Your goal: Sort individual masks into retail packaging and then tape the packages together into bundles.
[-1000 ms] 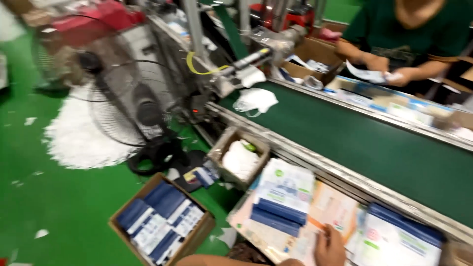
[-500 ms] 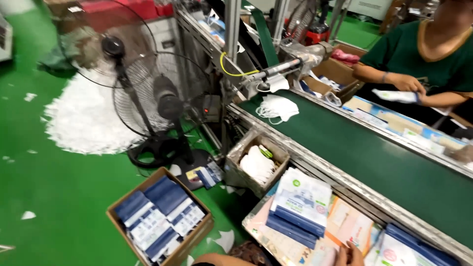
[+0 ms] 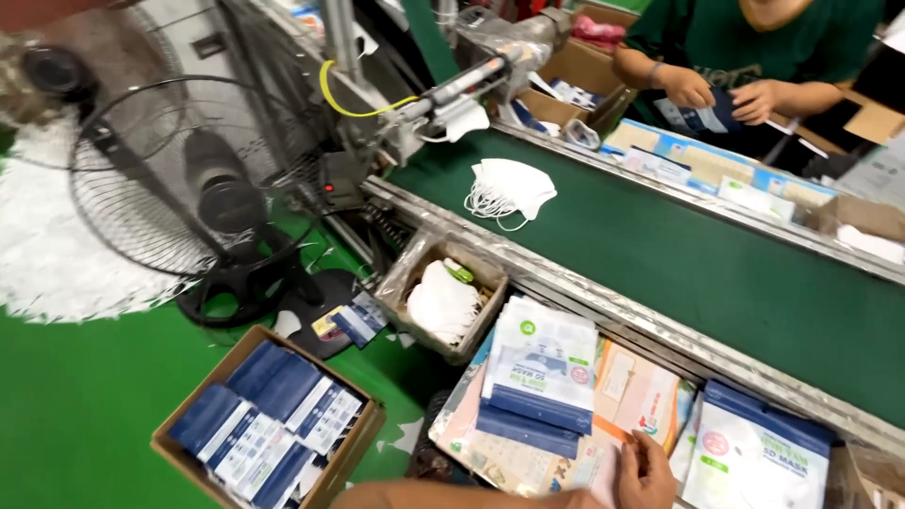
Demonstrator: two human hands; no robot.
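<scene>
Here my hand (image 3: 646,471) sits at the six o'clock edge of my view, forearm stretched along the bottom, fingers loosely curled and resting on the flat printed sheets (image 3: 528,452) spread on the shelf; which of my two hands it is I cannot tell for sure, and whether the fingers pinch a sheet or only touch it is not clear, while the other hand is out of sight. Just at eleven o'clock from that hand lies a stack of white-and-blue flat plastic pouches (image 3: 539,372), and at three o'clock a second pile of white pouches with blue tops (image 3: 759,452). Beyond them runs the dark green conveyor belt (image 3: 716,264), with a small heap of white face masks (image 3: 509,188) lying on it towards twelve o'clock. At nine o'clock from the pouches a small open box holds more white masks (image 3: 443,302), and at seven o'clock a brown cardboard carton (image 3: 269,424) filled with blue-and-white packets stands on the green floor (image 3: 75,405). A black wire-caged pedestal fan (image 3: 179,179) stands at ten o'clock. Across the belt, at one o'clock, a person in a green shirt (image 3: 754,38) handles a packet.
</scene>
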